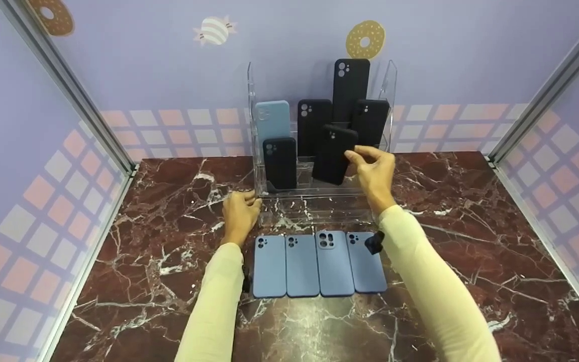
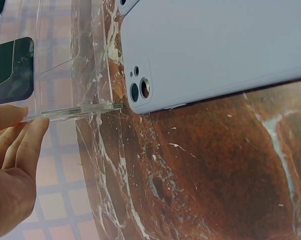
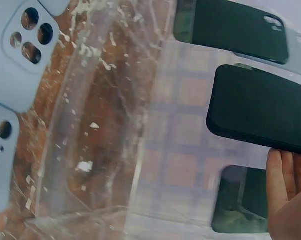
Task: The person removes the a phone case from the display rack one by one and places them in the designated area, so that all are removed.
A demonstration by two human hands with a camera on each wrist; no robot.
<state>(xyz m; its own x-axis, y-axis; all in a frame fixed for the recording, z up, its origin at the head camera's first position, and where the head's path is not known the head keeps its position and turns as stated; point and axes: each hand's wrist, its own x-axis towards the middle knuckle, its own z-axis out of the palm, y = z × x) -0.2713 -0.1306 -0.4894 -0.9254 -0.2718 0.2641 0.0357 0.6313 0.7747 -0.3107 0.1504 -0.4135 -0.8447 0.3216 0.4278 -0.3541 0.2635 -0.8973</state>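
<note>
A lilac wall printed with pink and white squares is seen behind a dark red, white-veined desk of marble look. On this desk a tiered stand of clear, colourless plastic is placed. Two arms in pale yellow sleeves are extended toward it. In front of the stand, a row of four flat grey-blue rectangular phone cases is laid side by side. The lower left edge of the stand is pinched by the left hand, between its thumb and fingers. By the right hand, a matte black rectangular phone case is pinched at its right edge, thumb against fingers; it is held tilted at the lower tier, with its top leaning to the right, and whether it touches the stand cannot be told. On the stand, a black case is stood highest; below it, a light blue case and two black cases are seen, and another black case is set at the lower left, partly covering the light blue one.
</note>
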